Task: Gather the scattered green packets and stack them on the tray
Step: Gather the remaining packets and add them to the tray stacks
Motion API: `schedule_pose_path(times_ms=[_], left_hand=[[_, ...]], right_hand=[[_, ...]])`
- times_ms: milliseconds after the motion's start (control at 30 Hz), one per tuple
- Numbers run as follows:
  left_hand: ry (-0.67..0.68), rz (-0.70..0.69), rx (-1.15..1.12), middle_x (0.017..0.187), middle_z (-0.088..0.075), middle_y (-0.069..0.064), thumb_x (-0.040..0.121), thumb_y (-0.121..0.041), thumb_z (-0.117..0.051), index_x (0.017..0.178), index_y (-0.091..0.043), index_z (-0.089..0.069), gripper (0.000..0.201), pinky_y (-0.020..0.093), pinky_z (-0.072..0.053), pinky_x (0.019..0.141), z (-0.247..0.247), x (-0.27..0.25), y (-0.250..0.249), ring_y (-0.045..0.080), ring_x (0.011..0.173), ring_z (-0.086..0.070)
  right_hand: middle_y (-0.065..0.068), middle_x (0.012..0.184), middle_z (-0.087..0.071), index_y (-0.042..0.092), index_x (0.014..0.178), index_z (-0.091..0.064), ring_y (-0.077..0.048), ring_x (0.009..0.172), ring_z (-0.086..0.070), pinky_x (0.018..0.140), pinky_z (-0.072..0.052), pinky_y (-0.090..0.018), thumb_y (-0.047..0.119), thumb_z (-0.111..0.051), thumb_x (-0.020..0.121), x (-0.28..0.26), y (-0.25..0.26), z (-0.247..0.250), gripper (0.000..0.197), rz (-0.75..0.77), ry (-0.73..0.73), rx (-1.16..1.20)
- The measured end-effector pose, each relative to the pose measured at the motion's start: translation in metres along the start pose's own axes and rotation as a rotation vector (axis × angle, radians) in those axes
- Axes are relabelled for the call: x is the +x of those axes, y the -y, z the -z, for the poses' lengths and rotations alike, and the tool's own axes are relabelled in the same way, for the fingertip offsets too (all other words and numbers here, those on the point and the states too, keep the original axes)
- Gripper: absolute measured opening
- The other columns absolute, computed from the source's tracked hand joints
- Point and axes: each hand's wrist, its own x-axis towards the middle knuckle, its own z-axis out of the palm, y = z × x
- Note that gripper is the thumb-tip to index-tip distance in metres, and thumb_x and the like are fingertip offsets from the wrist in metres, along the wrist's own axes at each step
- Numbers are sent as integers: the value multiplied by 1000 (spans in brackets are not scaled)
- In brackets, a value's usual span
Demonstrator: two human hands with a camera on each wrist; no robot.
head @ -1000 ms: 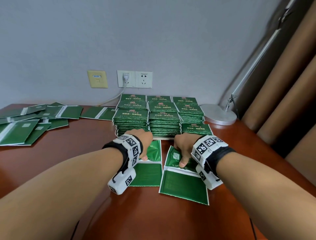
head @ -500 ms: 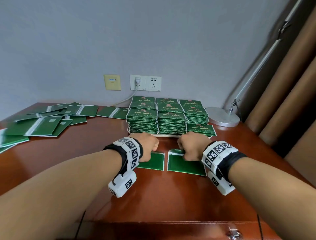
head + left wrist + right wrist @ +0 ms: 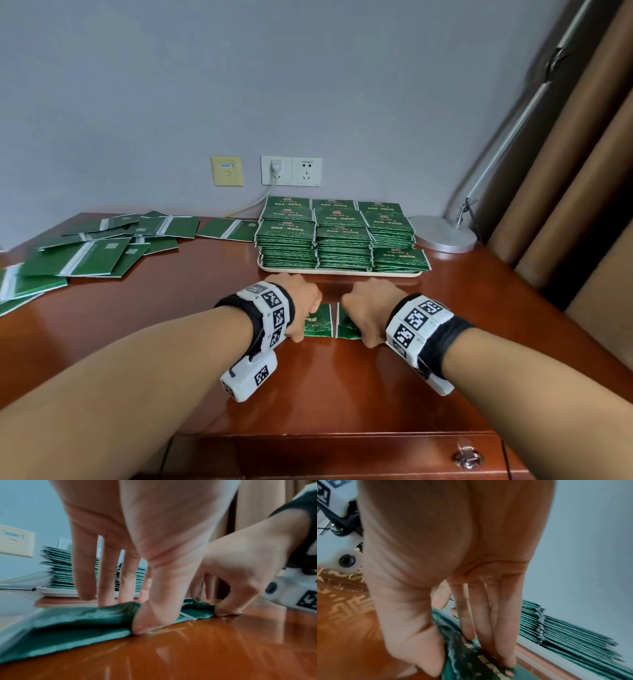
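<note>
Two folded green packets lie side by side on the wooden table, just in front of the tray. My left hand pinches the left packet, thumb at its near edge and fingers on top; the left wrist view shows that hand on the packet. My right hand pinches the right packet the same way, and its wrist view shows the hand gripping the packet. The white tray behind carries several tall stacks of green packets.
Several scattered green packets lie unfolded on the table's left side. A round lamp base stands right of the tray, in front of brown curtains. Wall sockets with a cable sit behind. A drawer lock is below the table edge.
One second ago both packets lay unfolded, their near halves stretching toward me. Both hands folded them over, and each hand now pinches a small folded packet a little further in front of the tray.
</note>
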Motion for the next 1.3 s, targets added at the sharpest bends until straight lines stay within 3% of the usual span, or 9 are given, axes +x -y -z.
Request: schedule_pose_path(times_ms=[200, 433, 667, 767, 867, 933, 1067, 1200, 1300], left_hand=[[-57, -19, 138, 106, -62, 7, 77, -21, -74, 118, -22, -59, 43, 37, -55, 74, -2, 8, -9, 29, 90, -62], [-56, -14, 117, 105, -64, 2, 75, -55, -72, 116, -25, -62, 52, 40, -56, 78, 0, 11, -10, 26, 92, -62], [1, -86, 225, 111, -62, 9, 73, -14, -82, 125, -20, -56, 59, 33, -47, 68, 7, 8, -9, 29, 94, -62], [-37, -99, 208, 99, -63, 9, 74, -10, -75, 113, -17, -64, 41, 33, -51, 64, 9, 8, -13, 26, 80, -60], [-58, -91, 163, 76, -56, 6, 76, -8, -64, 83, -15, -60, 10, 31, -48, 55, 11, 3, -14, 24, 66, -54], [-62, -96, 150, 73, -57, 6, 78, -12, -61, 76, -15, -59, 5, 33, -52, 58, 11, 3, -12, 26, 68, -58], [-36, -72, 98, 84, -65, 5, 84, -18, -56, 96, -21, -72, 20, 37, -58, 72, 6, 7, -4, 29, 79, -63], [-61, -56, 32, 86, -60, 0, 92, -18, -53, 120, -24, -67, 31, 35, -54, 75, 19, 14, -1, 27, 85, -61], [-125, -59, 15, 106, -66, 6, 96, -22, -51, 129, -24, -62, 35, 38, -56, 83, 46, 25, -4, 28, 93, -65]], right_hand=[[-1, 69, -41, 18, 85, -52, -26, 73, -54, 63, -41, -32, 26, -78, 74, 7, 8, 1, 30, 43, -24, -91], [-1, 72, -52, 17, 89, -63, -23, 60, -49, 61, -43, -31, 29, -68, 79, 11, 11, -2, 16, 43, -50, -82], [-7, 94, -65, 15, 99, -66, -27, 74, -56, 66, -48, -32, 25, -76, 77, 9, 6, -1, 27, 42, -27, -81], [-6, 87, -56, 17, 97, -58, -26, 78, -55, 68, -46, -34, 22, -78, 78, 5, 4, 0, 29, 37, -13, -75], [-6, 92, -60, 18, 87, -50, -25, 76, -53, 67, -44, -33, 23, -77, 78, 3, 3, -1, 29, 36, -23, -66], [-6, 91, -61, 18, 85, -49, -25, 73, -52, 65, -44, -33, 25, -75, 79, 1, 2, -3, 27, 34, -34, -60], [-7, 98, -62, 19, 92, -52, -26, 75, -53, 66, -45, -33, 25, -67, 83, 2, -3, -6, 18, 27, -54, -20], [-8, 100, -62, 17, 111, -62, -32, 91, -62, 73, -51, -34, 26, -59, 87, 3, -23, -9, 26, -44, -95, 143], [-8, 99, -63, 19, 112, -66, -34, 95, -64, 75, -50, -34, 34, -56, 90, 2, -46, -6, 29, -111, -189, 256]])
